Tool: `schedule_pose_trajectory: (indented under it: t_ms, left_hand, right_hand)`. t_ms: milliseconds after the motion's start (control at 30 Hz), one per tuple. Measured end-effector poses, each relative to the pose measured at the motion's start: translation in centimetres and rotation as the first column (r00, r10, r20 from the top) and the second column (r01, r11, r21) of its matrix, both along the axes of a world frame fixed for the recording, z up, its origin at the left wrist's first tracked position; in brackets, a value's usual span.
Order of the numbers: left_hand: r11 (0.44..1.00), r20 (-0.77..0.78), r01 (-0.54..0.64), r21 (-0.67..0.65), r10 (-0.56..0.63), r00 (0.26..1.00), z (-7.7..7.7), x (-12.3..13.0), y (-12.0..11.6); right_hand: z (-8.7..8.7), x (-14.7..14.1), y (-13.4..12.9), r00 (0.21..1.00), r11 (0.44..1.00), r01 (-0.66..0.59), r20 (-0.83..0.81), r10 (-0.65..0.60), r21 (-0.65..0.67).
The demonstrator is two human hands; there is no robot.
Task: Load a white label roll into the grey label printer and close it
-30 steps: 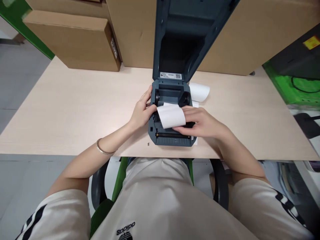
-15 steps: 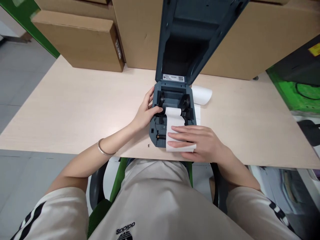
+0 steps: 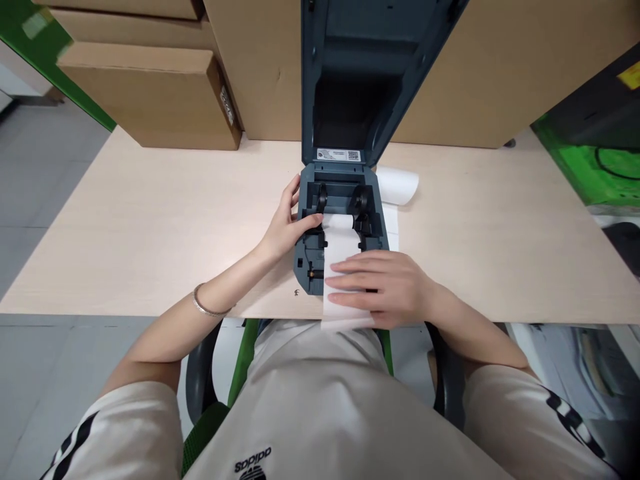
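- Sitting at a pale wood-look rectangular table (image 3: pixel 200 213), we have a dark blue-grey plastic printer (image 3: pixel 345 172) before us at its front edge, lid (image 3: pixel 363 60) raised.
- Our left hand (image 3: pixel 286 230) is clamped over the printer's left wall, thumb inside, fingers along the outside.
- Our right hand (image 3: pixel 395 283) lies over a long white paper strip (image 3: pixel 341 243), fingers slightly apart; we cannot tell whether the thumb pinches it from beneath.
- That strip runs forward from inside the printer, over its front and past the table edge.
- Just beside the printer, on our right, lies a curled white sheet of paper (image 3: pixel 397 185).
- Along the back of the table we see a flat brown cardboard box (image 3: pixel 145 97) and, next to it, a broad brown cardboard panel (image 3: pixel 260 73).
- Around us are a grey tiled floor (image 3: pixel 35 267), a chair with curved black armrests (image 3: pixel 201 377) and, at far right, a bright green surface (image 3: pixel 567 163).
- Inside the lid, near the hinge, we see a white label (image 3: pixel 339 155) with a square code, its print too small to read.
- The box's side carries a black-and-white label (image 3: pixel 227 107) we cannot read.
- Our off-white shirt (image 3: pixel 340 393) bears black lettering (image 3: pixel 253 459), "adidas".
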State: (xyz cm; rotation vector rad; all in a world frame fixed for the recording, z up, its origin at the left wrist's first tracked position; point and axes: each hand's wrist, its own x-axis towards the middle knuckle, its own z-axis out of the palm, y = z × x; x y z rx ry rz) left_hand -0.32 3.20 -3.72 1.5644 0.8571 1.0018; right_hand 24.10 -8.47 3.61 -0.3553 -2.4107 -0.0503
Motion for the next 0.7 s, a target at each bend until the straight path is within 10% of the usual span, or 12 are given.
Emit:
schedule_pose_trajectory:
  t_ms: [300, 533, 700]
  left_hand:
    - [0.999, -0.031, 0.002, 0.037, 0.0, 1.0, -0.2, -0.3, 0.0]
    - [0.925, -0.203, 0.079, 0.371, -0.002, 0.979, 0.4, -1.8, -1.3]
    - [0.846, -0.259, 0.133, 0.517, 0.007, 0.966, 1.7, -1.7, -2.6]
  right_hand:
    - [-0.5, -0.8, -1.3, 0.985, 0.987, -0.026, 0.17, -0.002, 0.161]
    - [-1.1, -0.8, -1.0, 0.977, 0.926, 0.077, 0.158, -0.144, 0.371]
    - [-0.2, -0.8, -1.1, 0.983, 0.976, 0.01, 0.176, -0.049, 0.219]
